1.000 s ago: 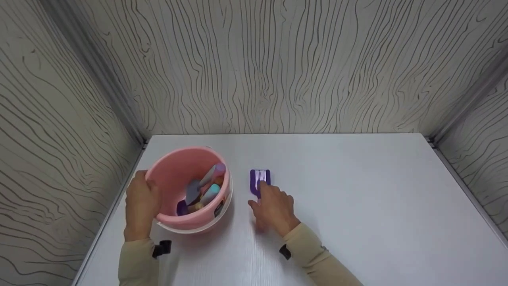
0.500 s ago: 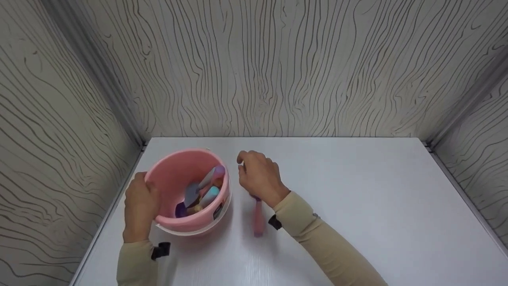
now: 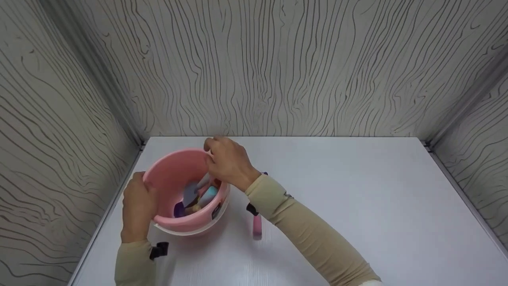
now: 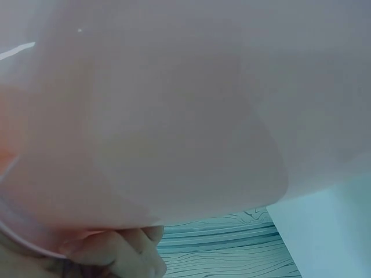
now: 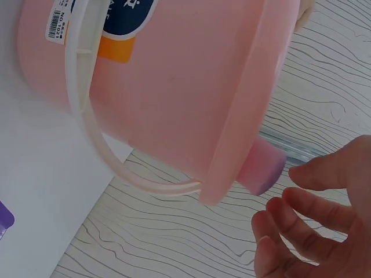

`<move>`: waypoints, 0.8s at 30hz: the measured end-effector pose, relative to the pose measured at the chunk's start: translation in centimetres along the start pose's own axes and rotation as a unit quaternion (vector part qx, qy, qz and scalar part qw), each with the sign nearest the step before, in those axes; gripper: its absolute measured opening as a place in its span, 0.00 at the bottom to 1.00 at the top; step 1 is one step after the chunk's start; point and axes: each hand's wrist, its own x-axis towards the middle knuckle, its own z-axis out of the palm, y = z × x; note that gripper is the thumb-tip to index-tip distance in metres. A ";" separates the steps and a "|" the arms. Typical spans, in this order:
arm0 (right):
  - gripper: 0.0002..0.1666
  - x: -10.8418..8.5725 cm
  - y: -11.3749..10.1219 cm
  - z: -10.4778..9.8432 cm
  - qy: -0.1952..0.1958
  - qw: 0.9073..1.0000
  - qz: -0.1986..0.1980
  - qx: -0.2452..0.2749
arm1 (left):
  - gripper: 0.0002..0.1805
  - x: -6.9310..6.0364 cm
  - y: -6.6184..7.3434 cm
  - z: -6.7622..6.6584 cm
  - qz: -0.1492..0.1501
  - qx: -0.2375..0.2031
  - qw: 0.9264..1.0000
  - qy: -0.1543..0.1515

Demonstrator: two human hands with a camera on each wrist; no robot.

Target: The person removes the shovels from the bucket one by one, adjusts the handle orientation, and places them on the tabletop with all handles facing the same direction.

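As I watch from afar, the left hand (image 3: 139, 208) grips the pink bucket (image 3: 168, 176) on the white table (image 3: 349, 198); the right hand (image 3: 229, 159), fingers loosely apart and holding nothing, is beside a handle (image 5: 262, 168) jutting from the bucket. Right of the bucket lies a pink-handled tool (image 3: 257, 228); behind the bucket rises a grain-patterned wall (image 3: 258, 71).

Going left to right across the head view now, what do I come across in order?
The left hand on the rim, the pink bucket holding several items, the right hand at its far-right rim, then a pink handle partly hidden by the right sleeve.
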 end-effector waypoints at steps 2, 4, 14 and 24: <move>0.12 0.4 -0.2 0.5 -0.020 0.999 -0.019 -0.022 | 0.23 0.0 0.0 0.0 0.000 0.001 1.000 0.001; 0.13 0.7 -0.4 0.9 -0.054 0.996 -0.037 -0.058 | 0.24 0.0 -0.1 0.1 -0.003 0.002 1.000 -0.004; 0.14 1.4 -3.2 3.1 -0.184 0.912 -0.107 -0.352 | 0.25 0.1 0.1 0.0 -0.025 -0.006 0.999 -0.027; 0.07 2.1 -4.2 5.7 -0.204 0.884 -0.100 -0.409 | 0.26 0.0 0.4 -0.1 -0.032 -0.008 0.999 -0.029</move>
